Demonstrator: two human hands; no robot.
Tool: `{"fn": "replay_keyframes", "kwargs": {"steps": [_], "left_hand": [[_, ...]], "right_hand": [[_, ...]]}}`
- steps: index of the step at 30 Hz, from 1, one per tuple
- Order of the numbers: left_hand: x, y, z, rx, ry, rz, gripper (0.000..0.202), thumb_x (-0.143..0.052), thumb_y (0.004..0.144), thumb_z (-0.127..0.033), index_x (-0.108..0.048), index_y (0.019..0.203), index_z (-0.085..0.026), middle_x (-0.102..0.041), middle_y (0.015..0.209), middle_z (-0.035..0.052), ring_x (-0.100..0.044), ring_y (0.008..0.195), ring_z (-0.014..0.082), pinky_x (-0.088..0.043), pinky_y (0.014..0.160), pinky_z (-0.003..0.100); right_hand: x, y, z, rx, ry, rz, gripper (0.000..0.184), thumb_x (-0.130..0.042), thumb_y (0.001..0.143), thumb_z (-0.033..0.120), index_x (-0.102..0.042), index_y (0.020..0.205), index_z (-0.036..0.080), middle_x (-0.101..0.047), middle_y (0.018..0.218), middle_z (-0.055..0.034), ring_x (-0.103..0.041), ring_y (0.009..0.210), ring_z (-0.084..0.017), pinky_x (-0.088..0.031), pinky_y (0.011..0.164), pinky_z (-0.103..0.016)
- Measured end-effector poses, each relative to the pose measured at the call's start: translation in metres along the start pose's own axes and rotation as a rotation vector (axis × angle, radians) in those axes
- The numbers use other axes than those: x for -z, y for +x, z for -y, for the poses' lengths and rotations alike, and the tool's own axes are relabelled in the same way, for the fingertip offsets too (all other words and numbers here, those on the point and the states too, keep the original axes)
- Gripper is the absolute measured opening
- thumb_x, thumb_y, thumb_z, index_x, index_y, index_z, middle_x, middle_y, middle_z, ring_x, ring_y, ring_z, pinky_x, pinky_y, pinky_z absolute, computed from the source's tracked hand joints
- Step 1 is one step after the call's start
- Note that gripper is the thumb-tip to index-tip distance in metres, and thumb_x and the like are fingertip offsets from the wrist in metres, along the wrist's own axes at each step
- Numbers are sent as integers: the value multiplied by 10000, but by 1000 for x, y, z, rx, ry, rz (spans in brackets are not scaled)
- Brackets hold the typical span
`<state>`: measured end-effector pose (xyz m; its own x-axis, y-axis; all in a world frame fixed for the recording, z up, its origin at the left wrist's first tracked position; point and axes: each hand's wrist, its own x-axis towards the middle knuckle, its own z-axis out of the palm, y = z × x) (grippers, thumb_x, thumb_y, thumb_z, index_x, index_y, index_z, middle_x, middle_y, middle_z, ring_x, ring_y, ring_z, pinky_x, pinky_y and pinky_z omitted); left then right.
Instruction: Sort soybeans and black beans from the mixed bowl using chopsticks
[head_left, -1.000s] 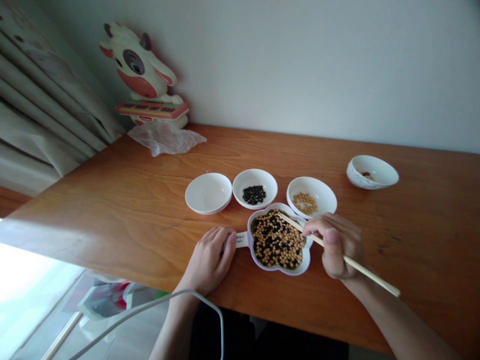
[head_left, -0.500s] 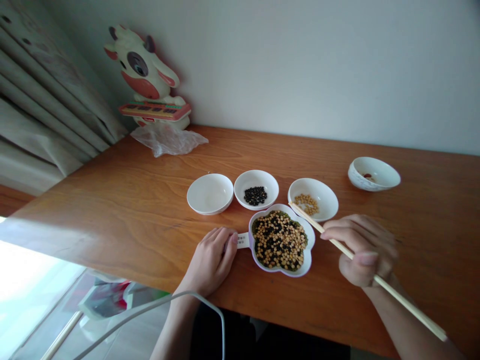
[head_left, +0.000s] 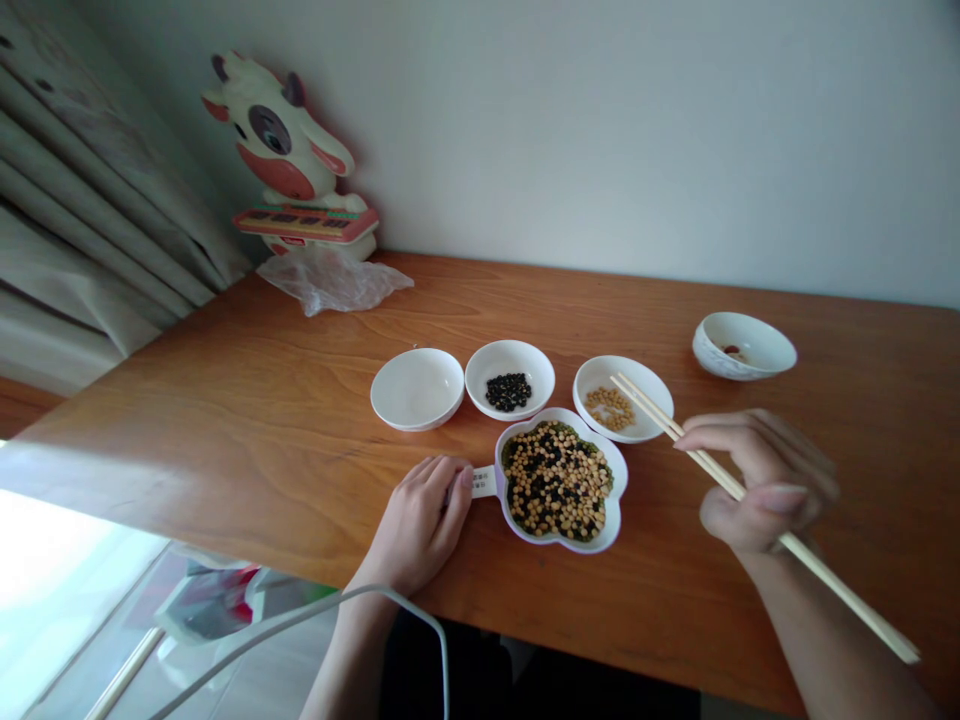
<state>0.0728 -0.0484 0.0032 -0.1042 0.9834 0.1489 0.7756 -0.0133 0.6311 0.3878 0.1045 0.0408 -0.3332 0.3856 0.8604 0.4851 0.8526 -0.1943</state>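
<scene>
Chopsticks held by the right hand seem above the soybean bowl; left hand grips the flower-shaped dish's handle.

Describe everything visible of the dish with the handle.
The scalloped dish, white inside and lilac outside, looks plastic. It rests upright on the wooden table, holding mixed tan and dark beans. Its handle, bearing a printed white label, runs into the left grip. It sits close before the bowl of tan beans; contact is unclear.
</scene>
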Motion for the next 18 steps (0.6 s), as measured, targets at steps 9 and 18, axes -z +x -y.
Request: {"fn": "replay_keyframes", "kwargs": {"steps": [9, 18], "left_hand": [[1, 0, -1, -4, -5, -2, 269, -397, 1118, -323, -501, 882, -246, -630, 845, 27, -608, 791, 218, -451, 732, 334], [0, 0, 2, -1, -9, 8, 266, -397, 1122, -337, -530, 912, -243, -637, 869, 26, -624, 819, 213, -452, 755, 334]], "right_hand": [[-15, -2, 23, -147, 440, 279, 683, -184, 1086, 585, -702, 814, 234, -737, 792, -68, -694, 742, -217, -504, 684, -378], [-22, -6, 26, -306, 468, 397, 634, -197, 1088, 563, -676, 842, 228, -689, 795, -45, -634, 729, -194, -455, 682, -355]]}}
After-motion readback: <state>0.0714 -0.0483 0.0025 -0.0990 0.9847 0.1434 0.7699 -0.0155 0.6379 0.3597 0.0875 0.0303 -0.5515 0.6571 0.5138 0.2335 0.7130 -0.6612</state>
